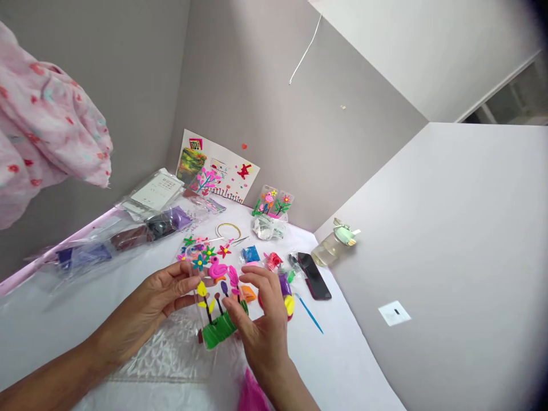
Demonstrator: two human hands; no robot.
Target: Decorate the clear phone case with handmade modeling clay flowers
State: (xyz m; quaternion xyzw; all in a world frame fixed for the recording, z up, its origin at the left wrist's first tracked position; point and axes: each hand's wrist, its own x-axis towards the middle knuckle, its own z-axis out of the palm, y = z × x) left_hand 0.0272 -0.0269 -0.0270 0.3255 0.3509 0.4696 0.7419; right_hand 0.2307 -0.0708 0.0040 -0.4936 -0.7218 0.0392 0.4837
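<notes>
A clear phone case (216,305) decorated with modelling clay is held up over the table. It bears a green clay strip along the bottom, clay flowers on dark stems, and a pink clay bird (217,268) near the top. My left hand (171,291) grips its left edge, thumb in front and fingers partly behind. At the right edge, my right hand (263,314) curls round the case with the thumb against its lower front. Behind the case, small colourful clay flowers (188,242) lie on the table.
Beyond my right hand are clay packets (250,253), a blue tool (310,314), a phone (314,277) and a jar of pale liquid (327,251). Bagged clay (128,237) lies left; two decorated cases (274,201) stand against the wall. Pink patterned cloth (47,125) hangs upper left.
</notes>
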